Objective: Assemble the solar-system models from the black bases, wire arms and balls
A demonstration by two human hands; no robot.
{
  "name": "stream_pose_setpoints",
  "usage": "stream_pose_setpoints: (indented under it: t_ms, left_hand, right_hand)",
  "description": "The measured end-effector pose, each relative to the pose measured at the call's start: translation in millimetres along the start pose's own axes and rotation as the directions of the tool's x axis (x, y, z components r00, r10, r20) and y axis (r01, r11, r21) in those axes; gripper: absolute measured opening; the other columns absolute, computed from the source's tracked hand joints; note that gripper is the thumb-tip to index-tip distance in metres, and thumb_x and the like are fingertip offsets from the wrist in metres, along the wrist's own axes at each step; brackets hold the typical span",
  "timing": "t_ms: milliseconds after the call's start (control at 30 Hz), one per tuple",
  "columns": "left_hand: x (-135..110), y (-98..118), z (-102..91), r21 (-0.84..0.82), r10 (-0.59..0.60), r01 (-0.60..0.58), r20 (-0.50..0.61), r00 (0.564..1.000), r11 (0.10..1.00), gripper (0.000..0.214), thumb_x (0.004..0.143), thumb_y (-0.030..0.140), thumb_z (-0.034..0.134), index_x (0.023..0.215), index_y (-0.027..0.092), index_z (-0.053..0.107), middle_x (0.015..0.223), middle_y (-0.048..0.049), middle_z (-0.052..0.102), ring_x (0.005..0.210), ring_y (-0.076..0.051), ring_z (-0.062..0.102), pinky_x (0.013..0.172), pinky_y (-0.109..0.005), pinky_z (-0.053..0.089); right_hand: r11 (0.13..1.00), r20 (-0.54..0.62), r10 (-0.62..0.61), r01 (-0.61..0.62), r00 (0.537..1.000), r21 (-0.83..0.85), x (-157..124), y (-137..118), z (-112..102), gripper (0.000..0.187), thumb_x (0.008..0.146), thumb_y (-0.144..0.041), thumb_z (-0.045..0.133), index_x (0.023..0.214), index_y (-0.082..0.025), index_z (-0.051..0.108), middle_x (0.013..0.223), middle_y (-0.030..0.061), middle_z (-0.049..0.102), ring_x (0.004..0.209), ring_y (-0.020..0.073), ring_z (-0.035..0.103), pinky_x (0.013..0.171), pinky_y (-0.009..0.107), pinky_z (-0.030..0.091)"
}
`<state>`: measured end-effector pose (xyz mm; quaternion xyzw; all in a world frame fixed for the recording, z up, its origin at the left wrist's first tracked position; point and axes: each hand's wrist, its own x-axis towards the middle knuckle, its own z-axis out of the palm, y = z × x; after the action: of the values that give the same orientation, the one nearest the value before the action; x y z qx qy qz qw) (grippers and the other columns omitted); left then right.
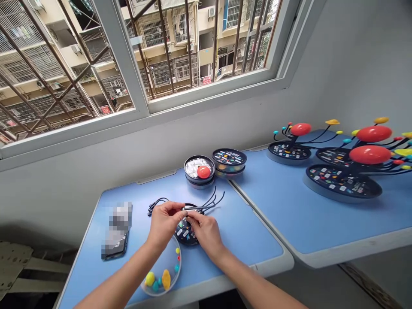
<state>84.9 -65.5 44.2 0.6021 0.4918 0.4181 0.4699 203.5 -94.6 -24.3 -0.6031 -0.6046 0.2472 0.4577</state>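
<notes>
From where I stand, the work is down at the near desk, in the lower middle of the frame. The person's left hand (164,224) and right hand (206,234) meet over a black printed disc (186,237), mostly hidden beneath them. Both hands are nearly closed, fingers curled in and pinching a cluster of thin black wire arms (214,201) close to the disc's centre; a small bright metal piece shows between the fingertips, though I can't make out exactly what it is. The step in hand looks like seating or adjusting those arms at the hub, and the moment calls for a steady pinch.

The arms fan out to the upper right, while another black wire tangle (157,202) curls off to the left. Just below the hands sits a clear round tray (178,262) holding a yellow ball (149,279) and an orange oval piece (166,279), among other small beads. Beyond them stand two stacks of round tins (198,171), and a blurred phone (116,231) lies at the left. Three assembled models with red balls (341,184) stand on the neighbouring blue desk (322,223) at the right.
</notes>
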Motion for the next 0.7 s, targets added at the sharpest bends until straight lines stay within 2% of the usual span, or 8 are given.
stream_pose_setpoints:
  t_ms: [100, 233, 333, 533, 700]
  left_hand:
    - [-3.5, -9.1, 6.0, 0.056, 0.03, -0.027, -0.042, 0.999, 0.998, 0.016, 0.059, 0.025, 0.07, 0.071, 0.014, 0.071, 0.065, -0.0034, 0.064, 0.062, -0.015, 0.057, 0.059, -0.025, 0.047]
    - [-3.5, -12.7, 8.8, 0.158, 0.087, -0.072, -0.091, 0.992, 0.985, 0.014, 0.061, 0.029, 0.07, 0.067, 0.015, 0.07, 0.063, -0.0022, 0.063, 0.06, -0.014, 0.057, 0.056, -0.024, 0.046]
    - [-4.0, -15.3, 9.9, 0.179, 0.079, -0.06, -0.104, 0.991, 0.982, 0.018, 0.061, 0.033, 0.07, 0.066, 0.015, 0.069, 0.06, -0.001, 0.061, 0.057, -0.013, 0.055, 0.053, -0.023, 0.044]
    - [-3.3, -15.8, 11.5, 0.233, 0.078, -0.05, -0.11, 0.991, 0.971, 0.014, 0.061, 0.029, 0.07, 0.064, 0.016, 0.068, 0.058, 0.0001, 0.06, 0.056, -0.013, 0.055, 0.051, -0.023, 0.043]
    - [1.6, -6.9, 10.5, 0.282, -0.004, 0.02, -0.059, 0.998, 0.959, 0.011, 0.06, 0.026, 0.068, 0.06, 0.015, 0.065, 0.051, 0.0022, 0.056, 0.052, -0.012, 0.051, 0.047, -0.022, 0.038]
  right_hand:
    - [1.0, -0.015, 0.002, -0.002, 1.0, -0.009, -0.1, 0.8, 0.4, 0.028, 0.085, -0.03, 0.045, 0.083, -0.024, 0.072, 0.052, 0.0003, 0.064, 0.045, 0.0148, 0.055, 0.051, 0.023, 0.037]
    - [1.0, -0.031, -0.003, 0.003, 1.0, -0.022, -0.3, 2.4, 1.9, 0.031, 0.085, -0.032, 0.043, 0.079, -0.023, 0.072, 0.052, 0.0017, 0.065, 0.045, 0.0153, 0.055, 0.05, 0.023, 0.035]
    - [1.0, -0.031, -0.012, 0.011, 0.999, -0.029, -0.5, 2.6, 2.0, 0.033, 0.086, -0.034, 0.042, 0.074, -0.022, 0.07, 0.05, 0.0015, 0.063, 0.044, 0.0146, 0.054, 0.049, 0.022, 0.034]
    - [1.0, -0.027, -0.009, 0.008, 1.0, -0.028, -0.9, 2.6, 2.0, 0.035, 0.086, -0.033, 0.04, 0.064, -0.022, 0.065, 0.045, -0.0004, 0.056, 0.041, 0.0134, 0.049, 0.048, 0.022, 0.032]
    - [1.0, -0.019, -0.005, 0.005, 1.0, -0.009, -0.6, 2.5, 1.8, 0.033, 0.086, -0.033, 0.041, 0.063, -0.022, 0.063, 0.044, -0.0017, 0.053, 0.04, 0.0125, 0.049, 0.047, 0.021, 0.032]
